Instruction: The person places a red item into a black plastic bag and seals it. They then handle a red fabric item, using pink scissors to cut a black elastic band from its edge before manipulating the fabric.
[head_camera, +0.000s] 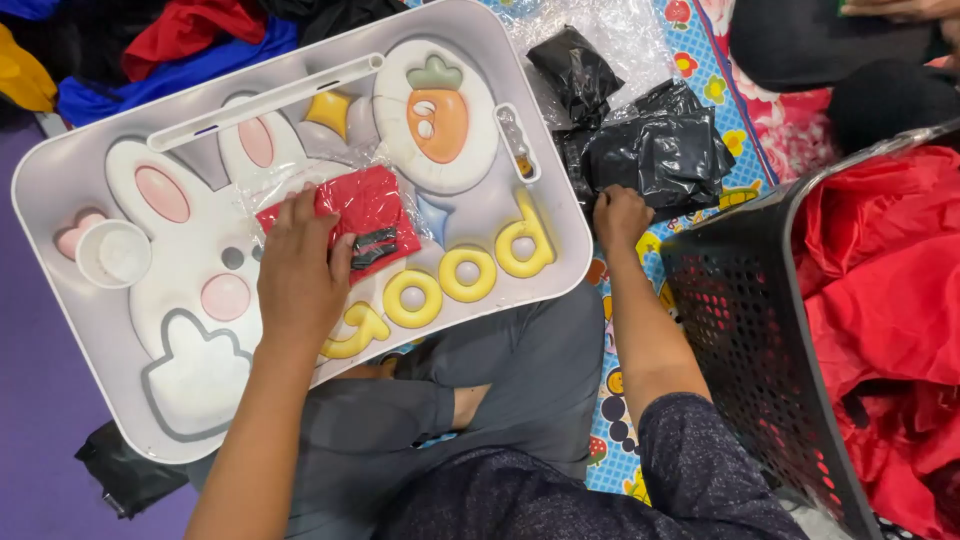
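- Hands: the left hand (298, 265) lay flat, fingers spread, pressing on the red garment in its clear bag (352, 215); the right hand (620, 213) had closed its fingers on the edge of the black plastic bags (655, 150).
- Red garment in its clear bag: it rested on the white lap tray (60, 180), near the tray's middle, over the raised rabbit figure. It looked light, soft and foldable; the film was probably slippery, so a flat palm or a pinch at the bag's loose edge seemed the better hold.
- Black plastic bags: a limp, crinkled stack on the patterned floor mat (700, 70), just beside the tray's right edge; thin and light by appearance, best taken by a corner.
- White lap tray: rigid, tilted across the person's lap, with a small round cup recess (113, 253) that held nothing visible.
- Dark mesh basket (740, 320): stood to the right, filled with loose red fabric (890, 260).
- Clear wrapping (610, 35) lay crumpled behind the black bags.
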